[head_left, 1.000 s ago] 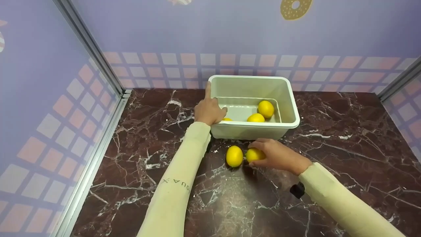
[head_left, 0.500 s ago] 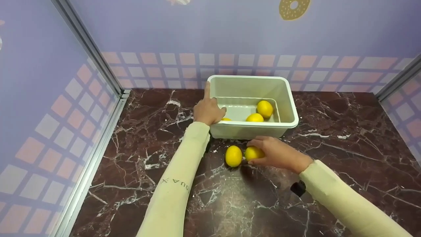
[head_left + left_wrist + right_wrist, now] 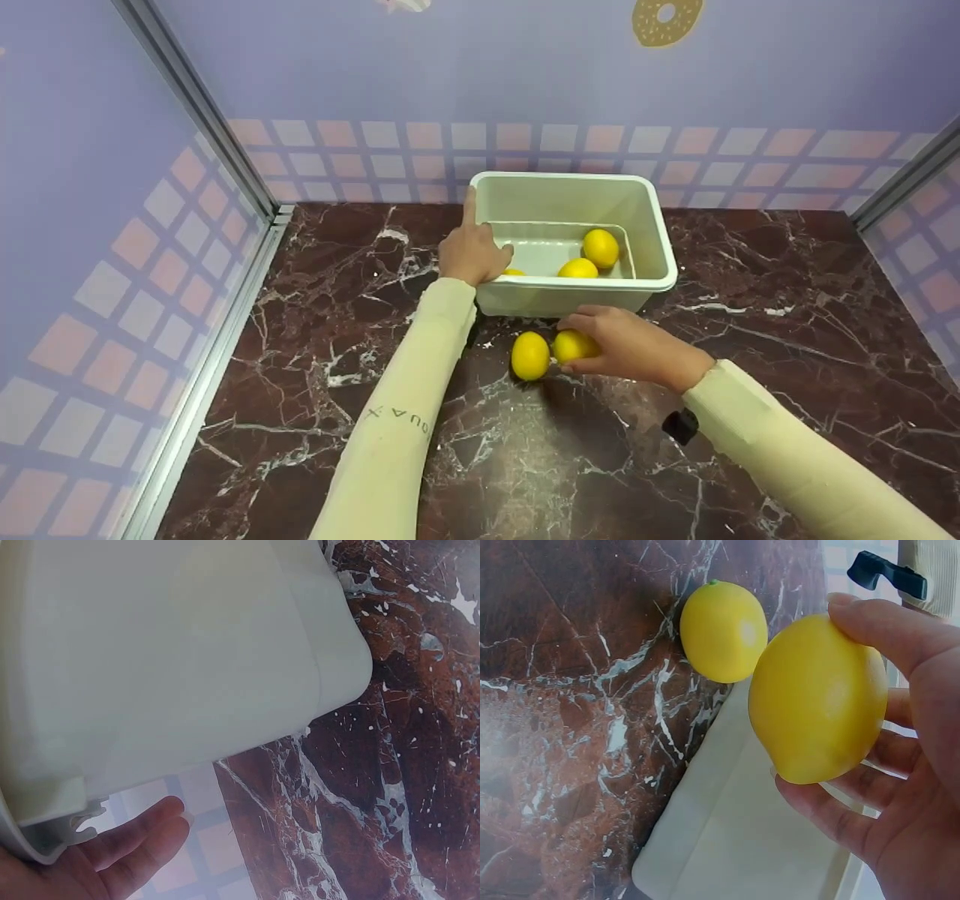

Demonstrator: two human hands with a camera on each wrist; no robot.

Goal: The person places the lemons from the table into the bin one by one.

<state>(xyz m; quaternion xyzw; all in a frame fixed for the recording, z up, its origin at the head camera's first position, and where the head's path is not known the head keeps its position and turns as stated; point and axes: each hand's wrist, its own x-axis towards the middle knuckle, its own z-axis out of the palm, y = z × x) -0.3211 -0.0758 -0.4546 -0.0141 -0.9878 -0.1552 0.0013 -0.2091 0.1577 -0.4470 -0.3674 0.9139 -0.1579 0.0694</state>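
A white plastic bin (image 3: 570,298) stands near the back wall with several lemons in it; one lemon (image 3: 601,248) lies toward its right end, and another is mostly hidden behind the front wall. My left hand (image 3: 471,251) grips the bin's left rim, thumb inside, index finger along the edge. The left wrist view shows two of its fingers (image 3: 146,844) outside, below the rim. In front of the bin, my right hand (image 3: 626,346) holds a lemon (image 3: 817,701) between thumb and fingers. Just left of it, a second lemon (image 3: 530,356) lies on the table.
The dark red marbled tabletop (image 3: 337,450) spreads around the bin. A patterned purple wall (image 3: 420,75) rises behind, and a left panel meets the table at a metal rail (image 3: 225,352). Another panel edge stands at right.
The right hand and its lemon have barely shifted, still close to the lemon on the table. The left hand stays on the bin's rim. The whole head view drifts slightly left.
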